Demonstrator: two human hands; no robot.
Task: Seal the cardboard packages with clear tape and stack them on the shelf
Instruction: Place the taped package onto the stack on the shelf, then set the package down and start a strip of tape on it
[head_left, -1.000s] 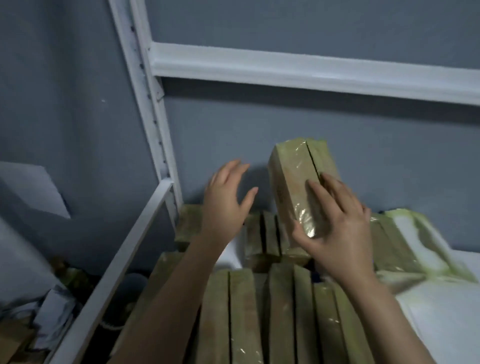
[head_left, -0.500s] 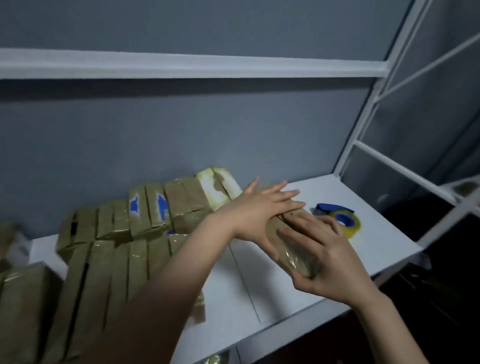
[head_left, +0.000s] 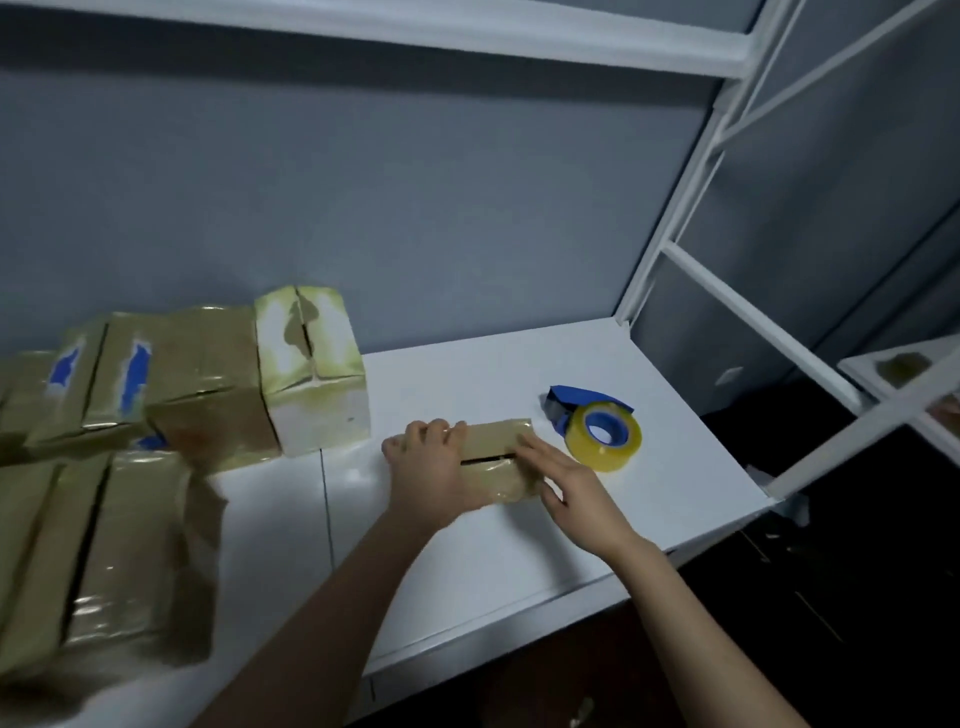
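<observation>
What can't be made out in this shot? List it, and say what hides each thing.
Head view only:
Package: its left end is hidden under the left hand, its near right corner under the right hand.
Stacked packages: blurred and cut by the left edge; count unclear.
Tape dispenser: body partly hidden behind its own roll.

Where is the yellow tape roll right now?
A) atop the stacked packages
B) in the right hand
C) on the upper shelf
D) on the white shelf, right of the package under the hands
D: the tape roll lies on the white shelf just right of the package, which the left hand and right hand both touch.
</observation>
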